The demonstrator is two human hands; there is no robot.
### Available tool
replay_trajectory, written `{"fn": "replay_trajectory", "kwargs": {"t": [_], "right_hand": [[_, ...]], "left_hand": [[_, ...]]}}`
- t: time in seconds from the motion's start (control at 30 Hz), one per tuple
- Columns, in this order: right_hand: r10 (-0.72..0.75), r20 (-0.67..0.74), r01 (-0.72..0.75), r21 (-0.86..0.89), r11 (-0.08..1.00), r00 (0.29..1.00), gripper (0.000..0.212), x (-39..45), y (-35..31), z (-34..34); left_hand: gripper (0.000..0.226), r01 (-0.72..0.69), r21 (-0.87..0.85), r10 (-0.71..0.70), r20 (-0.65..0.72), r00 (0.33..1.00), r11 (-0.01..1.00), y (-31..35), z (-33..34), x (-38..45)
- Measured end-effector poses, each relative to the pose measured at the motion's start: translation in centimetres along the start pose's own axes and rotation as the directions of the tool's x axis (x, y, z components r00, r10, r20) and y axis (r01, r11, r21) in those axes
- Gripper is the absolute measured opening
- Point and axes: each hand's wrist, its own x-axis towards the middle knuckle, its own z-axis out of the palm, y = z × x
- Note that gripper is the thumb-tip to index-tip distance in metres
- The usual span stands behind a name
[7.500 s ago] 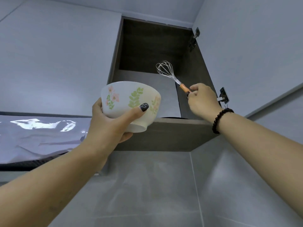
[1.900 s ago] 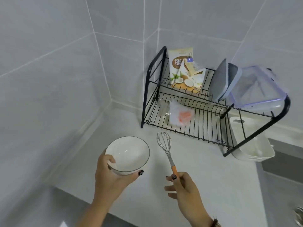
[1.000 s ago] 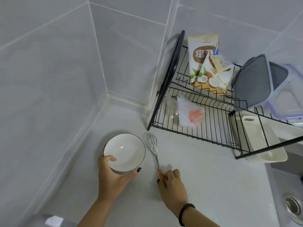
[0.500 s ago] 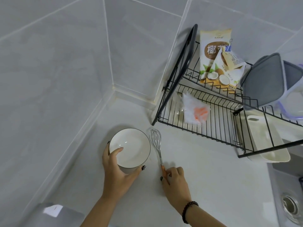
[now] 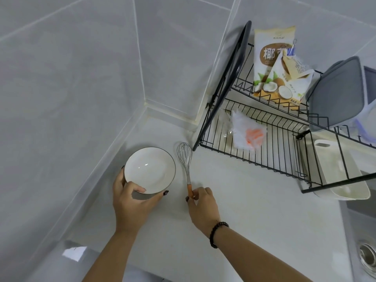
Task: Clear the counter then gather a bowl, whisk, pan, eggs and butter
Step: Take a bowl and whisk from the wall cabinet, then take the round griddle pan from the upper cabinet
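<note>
A white bowl [image 5: 150,169] with a dark rim stands on the white counter [image 5: 254,210] near the tiled corner. My left hand [image 5: 132,202] grips its near side, thumb over the rim. A wire whisk [image 5: 185,159] with an orange handle lies on the counter just right of the bowl, wires pointing away from me. My right hand [image 5: 202,206] pinches the end of that handle.
A black wire dish rack [image 5: 264,157] stands to the right, holding a coconut snack bag [image 5: 272,64], a plastic packet [image 5: 248,133], a grey lid [image 5: 335,92] and a white tray [image 5: 341,180]. A sink drain [image 5: 367,255] is at the far right.
The bowl and whisk came down from the cupboard to the counter. Over the last second both hands stayed on them with hardly any movement; the view shifted slightly.
</note>
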Motion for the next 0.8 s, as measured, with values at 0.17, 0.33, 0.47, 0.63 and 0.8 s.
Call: {"fn": "replay_trajectory", "kwargs": {"t": [0.17, 0.33, 0.47, 0.63, 0.8], "right_hand": [[0.020, 0.018, -0.020, 0.008, 1.000, 1.000, 0.013, 1.1, -0.2, 0.2], [0.048, 0.026, -0.050, 0.083, 0.995, 0.998, 0.013, 1.4, 0.1, 0.2], [0.041, 0.010, -0.043, 0.176, 0.984, 0.999, 0.016, 1.0, 0.7, -0.8], [-0.003, -0.087, 0.020, 0.202, 0.979, 0.996, 0.017, 0.1, 2.3, -3.1], [0.015, -0.210, 0.052, 0.312, 0.949, 0.978, 0.008, -1.5, 4.3, -7.1]], "left_hand": [[0.050, 0.060, -0.038, -0.058, 0.050, 0.997, 0.997, -0.1, -0.2, 0.1], [0.047, 0.060, -0.056, -0.057, 0.052, 0.997, 0.997, 1.2, 0.1, -0.7], [0.024, -0.106, 0.003, 0.106, 0.014, 0.994, 0.994, 3.4, 1.1, -0.7], [0.013, -0.236, 0.029, 0.230, 0.130, 0.964, 0.971, 6.1, 2.7, -0.1], [0.018, -0.209, -0.138, 0.242, 0.297, 0.924, 0.968, 9.5, 4.8, -0.2]]}}
